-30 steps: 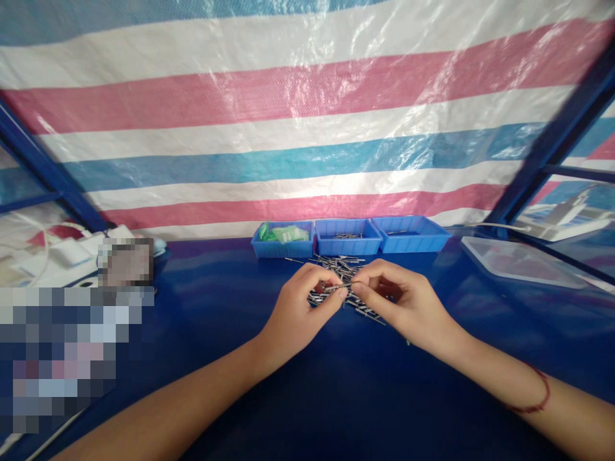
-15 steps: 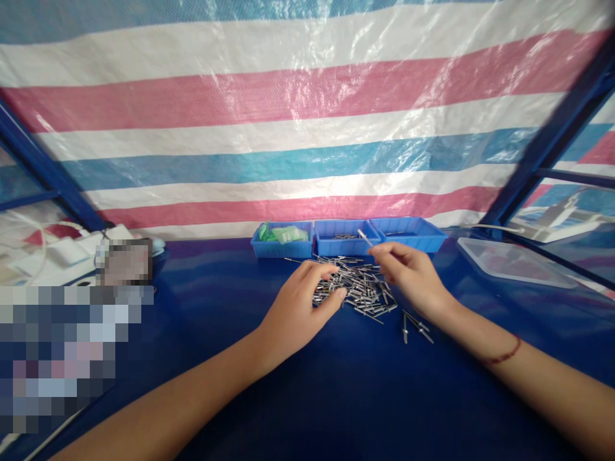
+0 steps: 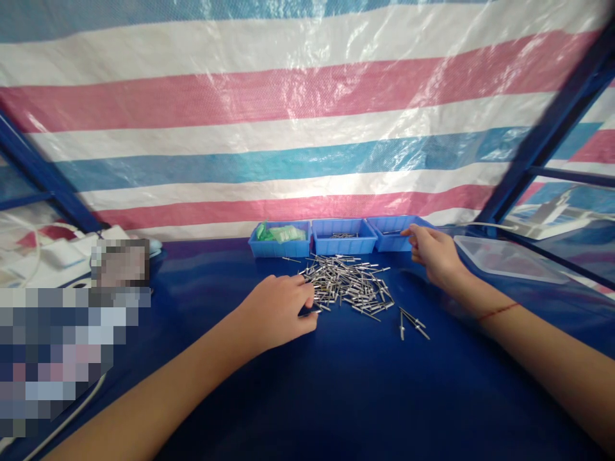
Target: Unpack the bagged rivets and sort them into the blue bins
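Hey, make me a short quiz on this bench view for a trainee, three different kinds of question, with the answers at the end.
1. True or false: the left hand is inside the middle bin.
2. Count: how many bins make up the row of blue bins behind the pile of metal pins?
3. Multiple choice: which bin is the right hand nearest? A: left. B: middle. C: right.

Key:
1. False; it is at the left edge of the pile.
2. Three.
3. C, the right bin.
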A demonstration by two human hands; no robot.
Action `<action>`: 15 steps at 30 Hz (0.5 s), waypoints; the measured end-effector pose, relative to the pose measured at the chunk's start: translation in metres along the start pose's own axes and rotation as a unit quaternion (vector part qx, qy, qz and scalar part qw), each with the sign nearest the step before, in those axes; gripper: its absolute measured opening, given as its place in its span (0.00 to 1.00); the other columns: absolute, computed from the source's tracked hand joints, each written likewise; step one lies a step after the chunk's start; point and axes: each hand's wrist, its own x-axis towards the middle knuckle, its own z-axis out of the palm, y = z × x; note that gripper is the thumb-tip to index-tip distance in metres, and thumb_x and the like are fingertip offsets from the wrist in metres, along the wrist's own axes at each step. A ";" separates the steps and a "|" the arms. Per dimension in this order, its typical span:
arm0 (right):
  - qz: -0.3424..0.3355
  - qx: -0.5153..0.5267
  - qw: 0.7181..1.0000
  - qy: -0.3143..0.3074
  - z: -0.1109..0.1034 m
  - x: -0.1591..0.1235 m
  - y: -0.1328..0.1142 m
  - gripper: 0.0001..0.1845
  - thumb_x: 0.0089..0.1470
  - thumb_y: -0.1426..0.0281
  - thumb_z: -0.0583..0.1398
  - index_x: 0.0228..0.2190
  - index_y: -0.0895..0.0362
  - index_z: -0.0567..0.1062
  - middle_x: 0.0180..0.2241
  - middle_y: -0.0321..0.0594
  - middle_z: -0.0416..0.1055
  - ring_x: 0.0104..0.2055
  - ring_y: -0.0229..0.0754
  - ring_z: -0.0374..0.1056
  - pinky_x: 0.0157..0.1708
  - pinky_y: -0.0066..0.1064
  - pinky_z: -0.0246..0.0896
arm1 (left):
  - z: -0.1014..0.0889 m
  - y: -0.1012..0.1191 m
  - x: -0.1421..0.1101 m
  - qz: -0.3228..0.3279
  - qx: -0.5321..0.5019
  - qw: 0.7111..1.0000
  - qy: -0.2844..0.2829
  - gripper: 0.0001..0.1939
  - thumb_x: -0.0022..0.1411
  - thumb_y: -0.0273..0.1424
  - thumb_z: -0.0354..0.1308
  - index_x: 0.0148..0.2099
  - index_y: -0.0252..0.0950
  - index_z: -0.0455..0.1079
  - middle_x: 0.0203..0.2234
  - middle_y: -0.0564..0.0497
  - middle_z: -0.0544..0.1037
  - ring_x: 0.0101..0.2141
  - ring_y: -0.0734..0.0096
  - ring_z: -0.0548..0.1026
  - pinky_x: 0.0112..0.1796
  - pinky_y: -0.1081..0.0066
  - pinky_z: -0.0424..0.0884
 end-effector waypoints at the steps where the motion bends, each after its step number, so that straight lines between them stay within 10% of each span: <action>1: 0.010 0.004 1.000 -0.003 0.003 -0.004 -0.002 0.14 0.49 0.59 0.56 0.23 0.56 0.69 0.15 0.29 0.51 0.13 0.31 0.44 0.12 0.28 0.38 | -0.001 -0.002 -0.001 0.000 -0.001 1.000 -0.011 0.09 0.58 0.35 0.53 0.36 0.36 0.71 0.34 0.50 0.75 0.32 0.66 0.73 0.32 0.69 0.63; 9: -0.084 -0.092 0.978 -0.165 0.023 -0.050 -0.032 0.16 0.52 0.60 0.55 0.22 0.58 0.73 0.17 0.34 0.61 0.21 0.36 0.57 0.21 0.29 0.54 | 0.007 -0.004 0.002 0.037 -0.026 0.999 0.000 0.11 0.64 0.31 0.48 0.35 0.35 0.71 0.34 0.50 0.74 0.33 0.68 0.73 0.34 0.71 0.64; 15: -0.164 -0.072 0.921 -0.346 0.031 -0.087 -0.052 0.11 0.52 0.62 0.59 0.33 0.57 0.74 0.28 0.37 0.70 0.22 0.33 0.60 0.21 0.26 0.57 | 0.011 0.000 0.008 0.024 -0.234 0.967 0.100 0.09 0.65 0.33 0.48 0.38 0.37 0.68 0.32 0.54 0.75 0.31 0.73 0.72 0.33 0.74 0.64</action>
